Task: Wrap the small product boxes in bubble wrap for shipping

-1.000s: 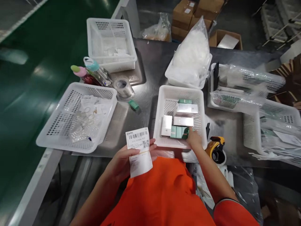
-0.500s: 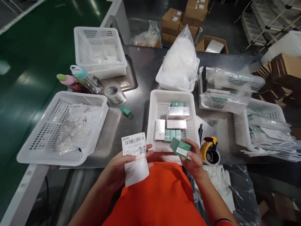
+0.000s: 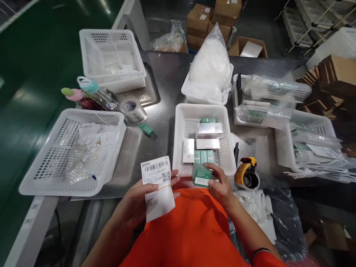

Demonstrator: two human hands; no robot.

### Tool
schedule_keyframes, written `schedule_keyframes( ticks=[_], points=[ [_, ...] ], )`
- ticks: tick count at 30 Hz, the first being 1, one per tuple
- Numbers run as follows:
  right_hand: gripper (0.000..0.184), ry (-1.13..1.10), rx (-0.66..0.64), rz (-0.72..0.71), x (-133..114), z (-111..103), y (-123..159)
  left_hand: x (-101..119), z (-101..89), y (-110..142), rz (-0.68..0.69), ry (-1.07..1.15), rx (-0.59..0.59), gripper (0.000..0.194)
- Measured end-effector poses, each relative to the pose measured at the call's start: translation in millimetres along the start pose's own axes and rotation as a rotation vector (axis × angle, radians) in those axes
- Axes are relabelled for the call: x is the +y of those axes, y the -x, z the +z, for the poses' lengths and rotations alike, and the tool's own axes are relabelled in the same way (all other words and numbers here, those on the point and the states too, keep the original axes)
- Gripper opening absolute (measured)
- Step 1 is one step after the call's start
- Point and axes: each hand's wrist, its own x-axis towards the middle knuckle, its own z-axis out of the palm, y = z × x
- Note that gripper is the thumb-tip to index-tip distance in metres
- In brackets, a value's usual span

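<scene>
Between thumb and fingers, my left hand (image 3: 144,193) holds a white shipping label (image 3: 158,191) printed with a barcode and a QR code. My right hand (image 3: 221,185) grips a small green box (image 3: 201,175) by its right side, its white barcode patch turned up toward me. Just beyond that box is a white basket (image 3: 178,126) holding white cartons (image 3: 209,129) and several small green boxes. Another green box (image 3: 148,131) lies alone on the metal table, left of the basket.
To the left stand a basket of clear bags (image 3: 36,170), a tape roll (image 3: 133,110) and bottles (image 3: 89,86). A yellow tape dispenser (image 3: 246,168) sits right of the middle basket. Baskets of bubble-wrap packs (image 3: 264,111) are farther right. A green conveyor (image 3: 30,74) runs along the left.
My right hand has moved left with the green box, bringing it closer to the label, and the box has turned. My left hand still holds the label in nearly the same place.
</scene>
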Motion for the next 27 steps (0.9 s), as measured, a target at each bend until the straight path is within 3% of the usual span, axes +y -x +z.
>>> schedule_keyframes(
  ticks=[4, 8, 14, 20, 24, 27],
  points=[
    [0.03, 0.107, 0.036, -0.137, 8, 0, 3, -1, -1.4, -1, 0.002, 0.008, -0.027, 0.048],
    [0.026, 0.173, 0.067, -0.263, 16, -4, 4, 0, -1.7, -2, 0.004, 0.035, -0.07, 0.064],
    [0.057, 0.191, 0.162, -0.507, 17, -8, -1, 7, 3.4, -2, 0.032, 0.02, -0.179, 0.056],
    [0.07, 0.154, 0.095, -0.569, 14, -5, -6, 9, 3.3, -2, 0.05, 0.032, -0.181, 0.051],
    [0.067, 0.165, 0.1, -0.584, 14, -1, -7, 9, 1.9, -2, 0.056, 0.043, -0.198, 0.048],
    [0.053, 0.272, 0.221, -0.425, 25, -8, -9, 8, -1.6, -3, 0.054, 0.049, -0.201, 0.046]
  ],
)
